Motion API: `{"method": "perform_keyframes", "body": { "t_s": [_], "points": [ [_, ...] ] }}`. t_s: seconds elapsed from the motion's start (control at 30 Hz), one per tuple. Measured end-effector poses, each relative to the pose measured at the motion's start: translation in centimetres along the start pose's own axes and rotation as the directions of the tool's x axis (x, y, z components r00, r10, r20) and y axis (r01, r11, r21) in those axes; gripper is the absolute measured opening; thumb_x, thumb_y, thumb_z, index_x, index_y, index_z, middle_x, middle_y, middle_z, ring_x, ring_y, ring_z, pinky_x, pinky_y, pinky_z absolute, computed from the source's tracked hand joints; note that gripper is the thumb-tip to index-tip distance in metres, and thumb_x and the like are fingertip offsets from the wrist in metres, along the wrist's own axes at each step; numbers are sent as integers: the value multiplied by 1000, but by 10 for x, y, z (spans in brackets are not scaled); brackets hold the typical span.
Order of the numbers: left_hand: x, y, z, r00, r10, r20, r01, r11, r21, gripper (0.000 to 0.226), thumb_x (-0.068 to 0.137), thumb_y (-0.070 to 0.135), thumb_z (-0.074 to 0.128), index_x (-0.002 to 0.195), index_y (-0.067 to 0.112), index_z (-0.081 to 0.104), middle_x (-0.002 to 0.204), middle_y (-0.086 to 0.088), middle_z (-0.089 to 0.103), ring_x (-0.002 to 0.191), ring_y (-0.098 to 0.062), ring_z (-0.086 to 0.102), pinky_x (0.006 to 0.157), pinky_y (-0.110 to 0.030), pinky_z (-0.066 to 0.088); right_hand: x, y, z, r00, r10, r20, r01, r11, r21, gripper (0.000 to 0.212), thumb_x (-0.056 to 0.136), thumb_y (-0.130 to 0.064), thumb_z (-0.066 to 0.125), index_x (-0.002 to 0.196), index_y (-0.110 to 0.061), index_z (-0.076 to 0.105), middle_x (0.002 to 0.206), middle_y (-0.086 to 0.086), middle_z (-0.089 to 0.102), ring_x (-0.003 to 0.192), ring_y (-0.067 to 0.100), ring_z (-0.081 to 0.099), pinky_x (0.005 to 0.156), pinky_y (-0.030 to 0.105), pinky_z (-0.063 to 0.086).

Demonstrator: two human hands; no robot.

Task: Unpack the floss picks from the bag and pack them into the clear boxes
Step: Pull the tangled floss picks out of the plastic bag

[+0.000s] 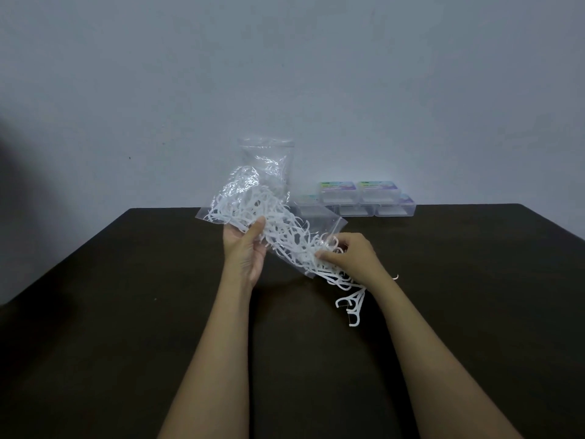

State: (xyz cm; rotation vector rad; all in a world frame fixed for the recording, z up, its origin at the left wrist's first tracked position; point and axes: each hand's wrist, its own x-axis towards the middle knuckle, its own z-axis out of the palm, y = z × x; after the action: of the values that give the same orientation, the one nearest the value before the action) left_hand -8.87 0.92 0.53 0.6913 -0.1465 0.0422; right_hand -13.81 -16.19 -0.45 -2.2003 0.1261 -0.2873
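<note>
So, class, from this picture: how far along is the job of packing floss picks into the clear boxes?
Early. Done: the bag is open, with floss picks hanging out of its mouth. In hand: the left hand holds the bag while the right hand grips a bunch there. Left: the packing; the clear boxes stand stacked at the table's far edge, away from both hands.

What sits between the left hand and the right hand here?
In the head view, the clear bag of floss picks spans the gap between left hand and right hand.
</note>
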Motion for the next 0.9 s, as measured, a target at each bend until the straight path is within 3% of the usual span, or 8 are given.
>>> {"method": "perform_keyframes", "body": {
  "t_s": [0.1, 0.2, 0.3, 0.33, 0.5, 0.63, 0.77, 0.9],
  "points": [
    [-1, 1, 1, 1000, 9, -20, -9, 1000, -3, 41, 84, -16, 50, 103, 20, 50, 104, -4, 62, 92, -19, 63, 70, -31, 58, 1, 3, -5, 998, 38, -46, -40, 999, -32, 28, 81, -28, 68, 61, -20, 51, 58, -10, 49, 65, 11, 45, 80, 38, 36],
    [-1, 2, 1, 1000, 16, -27, -16, 1000, -7, 39, 84, -16, 50, 101, 19, 49, 102, -4, 62, 90, -19, 64, 65, -28, 57, 0, 1, -8, 993, 59, -102, -70, 991, -110, 31, 85, -22, 61, 60, -20, 43, 61, -9, 46, 75, 17, 47, 78, 34, 30],
    [-1, 2, 3, 1000, 20, -22, -19, 1000, 24, 40, 84, -15, 51, 100, 21, 48, 103, -3, 62, 88, -17, 63, 63, -26, 56, -1, -1, -8, 993, 54, -110, -64, 993, -99, 6, 83, -21, 61, 79, -23, 57, 83, -4, 61, 101, 22, 53, 90, 36, 33],
    [-1, 2, 3, 1000, 19, -19, -19, 999, 42, 40, 84, -15, 51, 100, 22, 48, 104, -3, 61, 88, -16, 63, 63, -25, 55, -1, -2, -7, 993, 45, -112, -54, 996, -78, 6, 81, -24, 64, 84, -27, 59, 92, -3, 64, 106, 22, 52, 94, 37, 32],
    [-1, 3, 5, 999, 36, 36, -38, 998, 44, 42, 83, -15, 52, 104, 21, 47, 104, -2, 61, 89, -17, 62, 64, -26, 57, -4, -7, -2, 995, 11, -98, -20, 995, -94, 43, 74, -49, 69, 111, -28, 63, 116, 2, 59, 121, 21, 39, 97, 38, 24],
    [-2, 2, 6, 998, 38, 59, -42, 997, 62, 42, 83, -14, 52, 103, 22, 48, 106, -3, 61, 94, -20, 62, 75, -32, 55, -6, -9, 6, 1000, 12, -24, -16, 981, -194, 53, 74, -50, 69, 120, -26, 58, 122, 3, 56, 125, 23, 35, 101, 39, 24],
    [-2, 3, 6, 996, 42, 80, -49, 995, 90, 38, 84, -13, 53, 98, 22, 50, 99, -2, 62, 89, -19, 62, 69, -29, 56, -4, -9, 12, 1000, -10, 16, 15, 934, -358, 41, 76, -48, 68, 107, -23, 62, 119, 1, 54, 120, 22, 37, 97, 39, 26],
    [0, 2, 6, 996, 50, 77, -57, 995, 87, 35, 83, -14, 53, 95, 19, 50, 90, -1, 62, 83, -17, 62, 71, -30, 55, -5, -8, 8, 1000, -12, -23, 4, 950, -314, 19, 80, -38, 66, 90, -22, 63, 118, 0, 54, 119, 22, 38, 94, 38, 25]
  ]
}}
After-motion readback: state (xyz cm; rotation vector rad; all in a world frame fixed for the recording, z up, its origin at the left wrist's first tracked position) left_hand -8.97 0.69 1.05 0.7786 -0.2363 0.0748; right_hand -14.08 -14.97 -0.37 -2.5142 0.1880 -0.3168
